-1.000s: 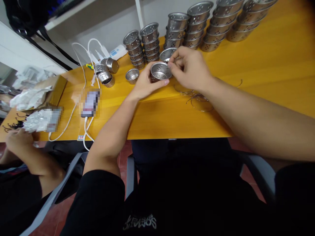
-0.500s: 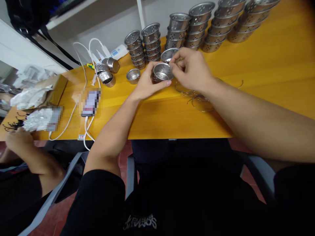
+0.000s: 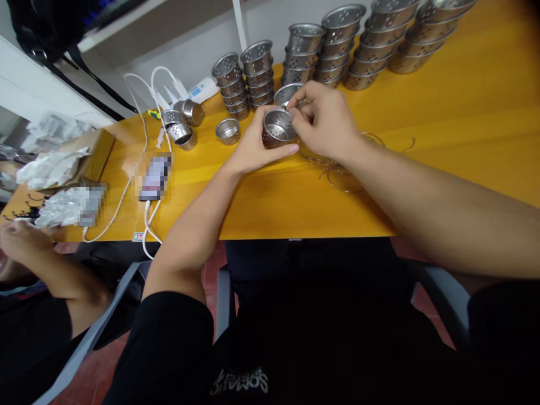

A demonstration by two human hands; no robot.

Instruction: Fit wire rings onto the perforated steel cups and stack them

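Note:
My left hand (image 3: 252,147) is wrapped around a small perforated metal cup (image 3: 278,125), its open mouth tilted toward me and the thumb along its near side. At the cup's right rim, my right hand (image 3: 324,121) has thumb and forefinger pinched together; what lies between them, if anything, is too small to make out. Just behind, another perforated cup (image 3: 286,94) stands partly hidden by my hands. Thin loose wires (image 3: 337,170) lie on the table under my right forearm. A lone small cup (image 3: 228,131) sits left of my left hand.
Tall stacks of perforated cups (image 3: 382,36) line the back of the yellow table (image 3: 270,208). Several cups (image 3: 180,133) are heaped at left, near a phone (image 3: 155,177) with white cables. Further left, a co-worker's hand (image 3: 23,239) is beside plastic bags (image 3: 63,208).
My right fingers have shifted slightly at the cup's rim, and the left thumb reaches a little further right. The co-worker's hand has moved left.

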